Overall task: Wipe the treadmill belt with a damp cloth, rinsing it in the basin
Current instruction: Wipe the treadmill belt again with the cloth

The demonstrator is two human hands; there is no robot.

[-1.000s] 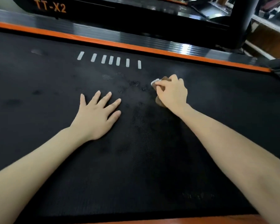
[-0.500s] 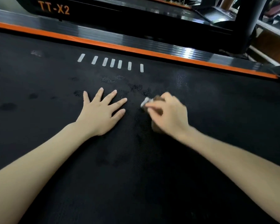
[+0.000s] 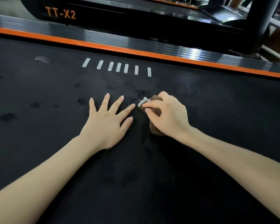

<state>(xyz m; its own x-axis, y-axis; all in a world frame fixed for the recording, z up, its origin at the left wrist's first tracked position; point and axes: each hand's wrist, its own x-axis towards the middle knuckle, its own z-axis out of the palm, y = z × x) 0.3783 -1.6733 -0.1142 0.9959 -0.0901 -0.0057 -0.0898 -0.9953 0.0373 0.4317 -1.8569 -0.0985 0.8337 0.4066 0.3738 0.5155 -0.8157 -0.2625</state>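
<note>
The black textured treadmill belt [image 3: 55, 143] fills most of the view, with darker damp patches near its middle. My right hand [image 3: 168, 115] grips a bunched brown cloth [image 3: 155, 130] with a small white tag, pressed against the belt. My left hand [image 3: 107, 125] lies flat on the belt with its fingers spread, just left of the cloth; its fingertips nearly reach the tag. The basin is out of view.
Several white dash marks [image 3: 118, 67] run in a row beyond my hands. An orange-edged side rail [image 3: 136, 50] borders the belt's far side. Behind it stands a second black treadmill marked TT-X2 [image 3: 60, 12] and a black upright post [image 3: 259, 25].
My right hand slid the cloth toward me and leftward across the belt, ending close beside my left hand's fingertips. My left hand stayed flat in place.
</note>
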